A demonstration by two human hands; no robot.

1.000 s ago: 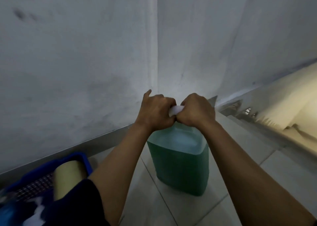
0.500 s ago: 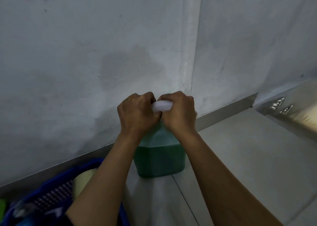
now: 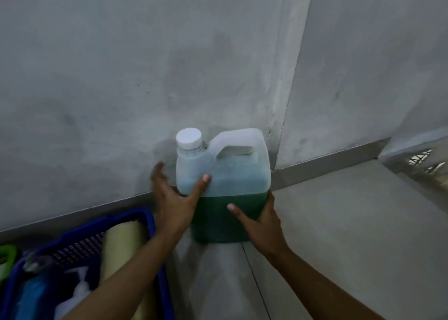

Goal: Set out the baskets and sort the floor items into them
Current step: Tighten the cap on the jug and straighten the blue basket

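Note:
A translucent plastic jug [image 3: 232, 174] with a white cap [image 3: 189, 139] and dark green liquid in its lower half stands upright on the tiled floor, against the wall near a corner. My left hand [image 3: 174, 203] is at its left side with the thumb laid on the jug's front; the fingers are spread, blurred and apart from the jug. My right hand [image 3: 259, 220] cups the jug's lower right corner, thumb on the front and fingers hidden around the side. A blue basket [image 3: 135, 216] sits on the floor just left of the jug.
The blue basket holds a cream roll [image 3: 121, 244], a white pump bottle [image 3: 77, 293] and a blue item [image 3: 31, 298]. Something green [image 3: 7, 254] shows at the far left edge. A metal skirting [image 3: 327, 164] runs along the wall. Open tiled floor lies to the right.
Both hands have left the jug's top handle, which they were clasping, and dropped to its sides. The jug now stands against the wall, with cap and handle uncovered.

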